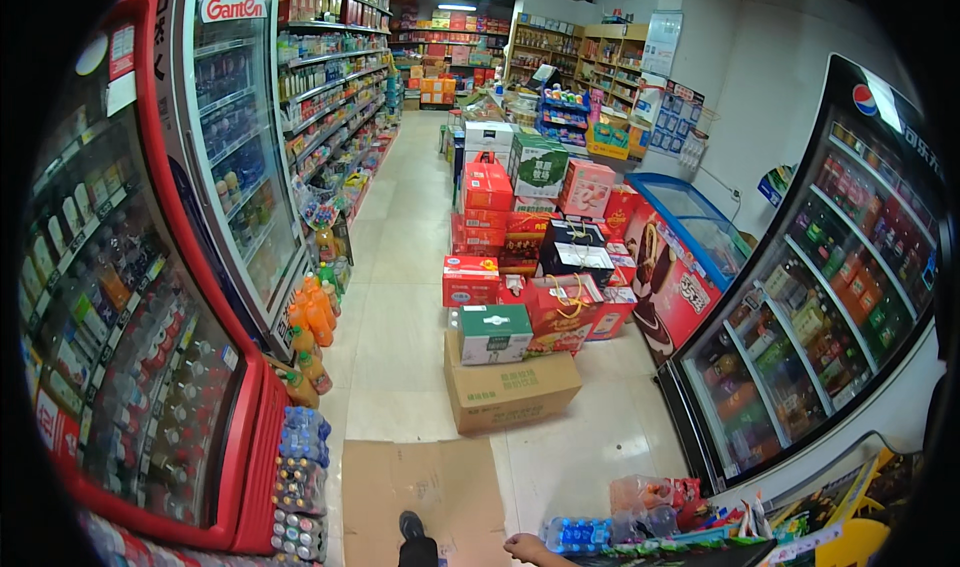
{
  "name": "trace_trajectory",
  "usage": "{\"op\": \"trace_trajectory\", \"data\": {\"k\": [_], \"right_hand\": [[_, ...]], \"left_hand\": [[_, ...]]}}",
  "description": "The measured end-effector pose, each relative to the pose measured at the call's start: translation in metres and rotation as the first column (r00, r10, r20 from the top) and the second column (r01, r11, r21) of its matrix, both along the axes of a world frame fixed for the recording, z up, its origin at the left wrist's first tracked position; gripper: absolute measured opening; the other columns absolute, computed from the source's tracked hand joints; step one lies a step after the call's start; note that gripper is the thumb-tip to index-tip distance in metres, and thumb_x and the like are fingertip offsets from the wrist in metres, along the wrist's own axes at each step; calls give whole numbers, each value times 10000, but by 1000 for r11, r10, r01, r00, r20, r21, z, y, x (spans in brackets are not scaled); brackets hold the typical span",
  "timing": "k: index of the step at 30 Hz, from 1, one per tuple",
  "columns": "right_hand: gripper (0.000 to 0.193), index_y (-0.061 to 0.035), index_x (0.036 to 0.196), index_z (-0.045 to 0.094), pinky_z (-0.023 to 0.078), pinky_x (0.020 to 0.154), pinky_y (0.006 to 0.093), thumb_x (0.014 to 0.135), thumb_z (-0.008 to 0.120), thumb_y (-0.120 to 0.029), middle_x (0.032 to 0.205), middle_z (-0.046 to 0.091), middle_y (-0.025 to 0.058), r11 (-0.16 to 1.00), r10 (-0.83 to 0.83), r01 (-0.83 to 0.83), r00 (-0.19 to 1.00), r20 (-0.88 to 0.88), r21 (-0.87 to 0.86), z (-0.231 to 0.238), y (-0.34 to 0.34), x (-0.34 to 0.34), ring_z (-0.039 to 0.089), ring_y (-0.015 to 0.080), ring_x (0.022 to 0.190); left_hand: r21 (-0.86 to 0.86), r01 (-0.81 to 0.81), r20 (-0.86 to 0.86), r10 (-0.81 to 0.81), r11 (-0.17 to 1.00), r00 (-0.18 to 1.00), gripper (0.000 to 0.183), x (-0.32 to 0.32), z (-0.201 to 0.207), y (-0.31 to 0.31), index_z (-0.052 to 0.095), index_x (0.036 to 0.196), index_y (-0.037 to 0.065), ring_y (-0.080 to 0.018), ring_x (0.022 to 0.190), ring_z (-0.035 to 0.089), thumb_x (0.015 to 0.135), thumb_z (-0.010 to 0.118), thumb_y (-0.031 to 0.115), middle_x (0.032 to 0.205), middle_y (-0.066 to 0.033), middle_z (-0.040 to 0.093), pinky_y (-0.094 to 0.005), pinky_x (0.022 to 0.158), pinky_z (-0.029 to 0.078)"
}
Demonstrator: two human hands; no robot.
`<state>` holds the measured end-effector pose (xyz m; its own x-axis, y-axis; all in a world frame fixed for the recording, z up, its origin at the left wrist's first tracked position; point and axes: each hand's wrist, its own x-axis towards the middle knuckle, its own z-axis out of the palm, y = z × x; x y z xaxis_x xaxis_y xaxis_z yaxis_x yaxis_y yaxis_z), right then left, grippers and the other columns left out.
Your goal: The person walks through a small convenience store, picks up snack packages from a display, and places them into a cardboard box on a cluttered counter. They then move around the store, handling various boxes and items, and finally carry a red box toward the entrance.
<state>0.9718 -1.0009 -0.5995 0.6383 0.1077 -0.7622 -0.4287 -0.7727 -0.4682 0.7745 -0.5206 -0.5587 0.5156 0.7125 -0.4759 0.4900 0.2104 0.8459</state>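
Observation:
My right hand (523, 546) shows small at the lower edge, its fingers curled in with nothing seen in them. Just right of it lies a shrink-wrapped pack of blue bottles (578, 534); whether the two touch is hard to tell. My left hand is out of view. One dark shoe (411, 525) of mine stands on a flattened cardboard sheet (420, 472) on the floor. Ahead is a brown carton (512, 395) with a green-and-white box (495, 333) on top. Red gift boxes (487, 187) are stacked behind it.
Glass-door drinks fridges (150, 317) line the left, with orange bottles (318, 312) and bottle packs (300, 482) at their foot. A chest freezer (690, 237) and another drinks fridge (800, 317) stand right. A tiled aisle (400, 227) runs between the left shelves (335, 77) and the stacked boxes.

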Motion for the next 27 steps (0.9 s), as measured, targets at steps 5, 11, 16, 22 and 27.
{"op": "trace_trajectory", "data": {"k": [5,11,16,22,27], "right_hand": [[353,-80,965,686,539,593,340,800,557,-364,781,686,102,991,-88,76,989,-115,-111,-20,-10,52,654,201,619],[341,-47,1014,678,568,575,314,801,588,-297,849,691,106,928,-365,347,919,-146,-134,-11,5,104,685,184,704],[320,-41,1004,678,563,576,318,802,601,-276,843,686,99,884,-467,450,863,-195,-126,-11,31,167,683,173,713],[308,-45,983,682,553,576,303,800,603,-280,786,678,94,879,-475,464,843,-253,-104,-42,57,273,671,174,683],[310,-55,950,692,540,563,290,794,625,-314,764,683,92,869,-495,479,835,-240,-125,-33,70,389,654,160,643]], "left_hand": [[-83,80,17,-79,993,997,183,144,6,38,569,1028,40,-210,634,533,865,502,88,775,-79,545,-307,536,472],[-98,215,38,-212,972,977,142,292,20,78,569,989,44,-196,591,523,869,509,91,731,-67,533,-301,501,455],[-133,291,6,-292,948,956,110,389,8,90,570,956,47,-185,555,516,873,515,94,693,-56,523,-297,471,440],[-193,293,-76,-312,936,947,77,482,-22,95,570,917,51,-171,512,507,878,522,96,649,-44,510,-292,436,422],[-203,252,-134,-282,946,950,61,555,-25,107,570,884,54,-160,476,499,881,529,99,611,-34,500,-288,406,407]]}}
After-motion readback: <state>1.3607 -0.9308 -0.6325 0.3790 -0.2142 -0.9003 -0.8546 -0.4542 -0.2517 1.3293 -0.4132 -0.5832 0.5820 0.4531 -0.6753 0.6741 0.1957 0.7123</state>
